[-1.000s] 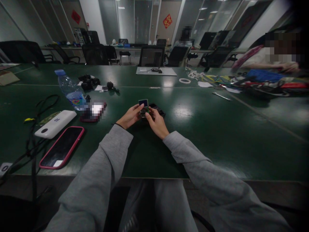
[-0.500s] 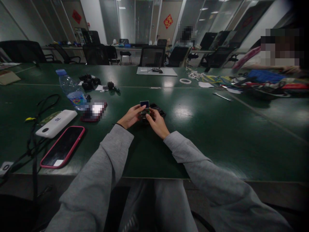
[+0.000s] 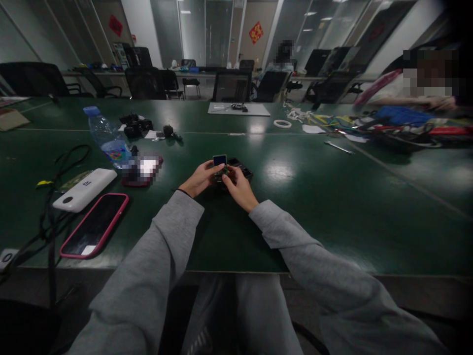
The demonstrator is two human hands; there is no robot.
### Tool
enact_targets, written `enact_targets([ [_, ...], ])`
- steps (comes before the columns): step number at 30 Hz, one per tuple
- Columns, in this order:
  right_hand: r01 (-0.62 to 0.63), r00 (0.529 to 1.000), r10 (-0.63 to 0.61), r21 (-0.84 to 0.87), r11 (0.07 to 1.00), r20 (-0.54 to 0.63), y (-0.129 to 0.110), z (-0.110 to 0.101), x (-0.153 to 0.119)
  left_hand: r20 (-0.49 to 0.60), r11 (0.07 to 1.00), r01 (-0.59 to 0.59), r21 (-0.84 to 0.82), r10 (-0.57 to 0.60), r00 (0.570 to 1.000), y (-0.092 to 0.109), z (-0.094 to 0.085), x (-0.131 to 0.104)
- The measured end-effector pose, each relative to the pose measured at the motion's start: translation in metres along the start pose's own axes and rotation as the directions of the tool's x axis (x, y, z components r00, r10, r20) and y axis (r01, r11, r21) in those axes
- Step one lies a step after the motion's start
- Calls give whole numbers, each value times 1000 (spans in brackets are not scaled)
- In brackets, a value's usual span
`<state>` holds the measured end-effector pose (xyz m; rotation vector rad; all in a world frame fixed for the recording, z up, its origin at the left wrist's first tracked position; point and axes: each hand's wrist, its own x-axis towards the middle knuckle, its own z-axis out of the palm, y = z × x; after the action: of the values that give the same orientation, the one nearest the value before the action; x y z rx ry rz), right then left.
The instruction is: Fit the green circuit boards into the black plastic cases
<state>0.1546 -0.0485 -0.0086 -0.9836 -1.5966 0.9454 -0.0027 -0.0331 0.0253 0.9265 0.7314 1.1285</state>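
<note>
A small green circuit board with a dark screen (image 3: 219,159) is held upright between both hands above the green table (image 3: 314,197). My left hand (image 3: 201,178) grips its left side, the thumb lying across the lower part of the screen. On the right side, my right hand (image 3: 241,189) pinches the lower part of the board with thumb and fingers. Just behind the right hand lies a black case (image 3: 244,170), partly hidden by the fingers. The board's lower part is mostly covered by the fingertips.
At the left are a phone with a pink rim (image 3: 95,224), a white power bank (image 3: 85,189), another phone (image 3: 142,172), a water bottle (image 3: 111,140) and black cables. Tangled wires (image 3: 399,128) lie at the back right, near a seated person. A metal tool (image 3: 338,147) lies nearer.
The right fingertips have shifted slightly over the board's lower part, and the screen looks slightly more tilted. Both hands still hold the board. The whole view has shifted a little.
</note>
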Motion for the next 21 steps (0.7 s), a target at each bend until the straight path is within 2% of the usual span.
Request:
enact_targets([
  [4, 39, 999, -39, -70, 997, 4, -2, -1, -1, -6, 1000, 4, 0, -4, 1000, 0, -1, 0],
  [6, 89, 996, -88, -158, 983, 15, -5, -2, -2, -13, 1000, 4, 3, -4, 1000, 1, -1, 0],
  [9, 172, 985, -163, -321, 931, 55, -9, -3, -3, -24, 1000, -4, -1, 4, 1000, 3, 0, -1],
  [12, 196, 981, -182, -418, 887, 72, -12, -6, -4, -21, 1000, -13, -9, 13, 1000, 4, 0, -1],
  [18, 157, 985, -170, -536, 829, 26, -22, -11, -4, -72, 1000, -3, -5, 2, 997, 1, -3, 1],
  [21, 203, 959, -281, -588, 783, -43, -26, -18, 0, -91, 1000, 16, -4, -16, 996, 0, -4, 2],
])
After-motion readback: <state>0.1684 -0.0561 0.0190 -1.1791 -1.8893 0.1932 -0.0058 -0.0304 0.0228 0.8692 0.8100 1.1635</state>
